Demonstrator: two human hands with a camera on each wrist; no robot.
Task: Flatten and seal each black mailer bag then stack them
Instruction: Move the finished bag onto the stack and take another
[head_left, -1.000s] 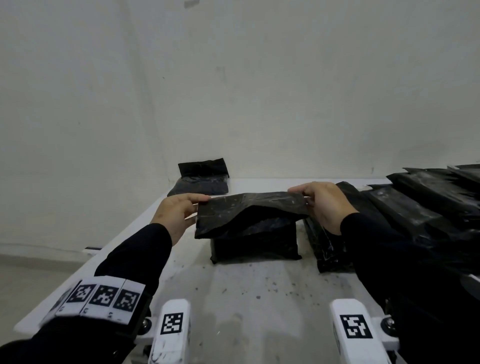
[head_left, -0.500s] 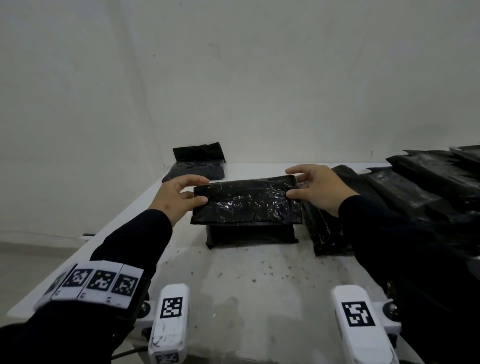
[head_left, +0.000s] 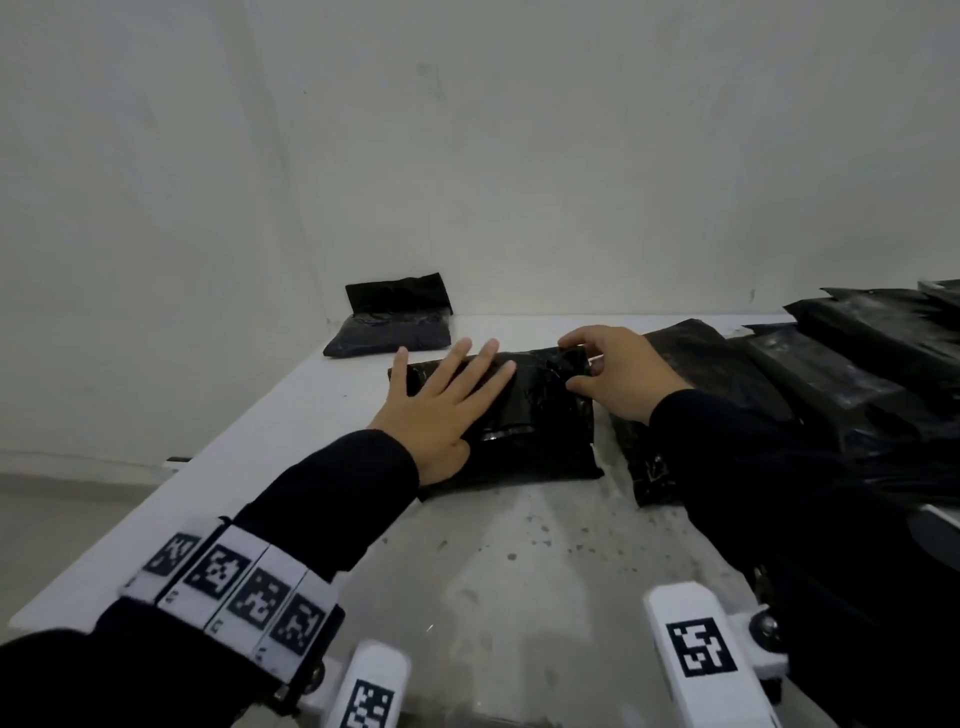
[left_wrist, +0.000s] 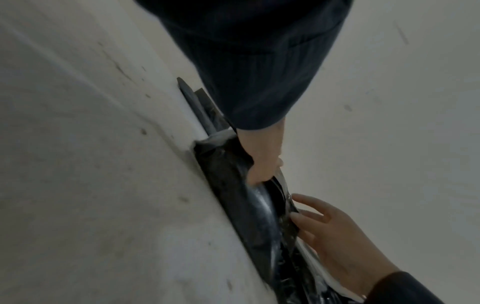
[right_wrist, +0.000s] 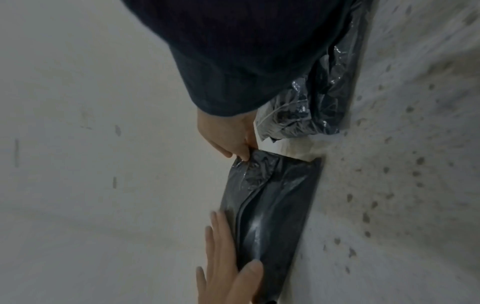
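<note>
Your left hand lies flat, fingers spread on the mailer bag, long axis 9-to-3; right hand pinches its 3 o'clock end.

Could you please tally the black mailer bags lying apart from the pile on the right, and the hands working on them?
Black mailer bags apart from the pile: 2, the near bag and the far corner bag
Hands: 2, the left hand flat on the near bag, the right hand pinching its edge
Total: 4
The pile overlaps too much to count.
</note>
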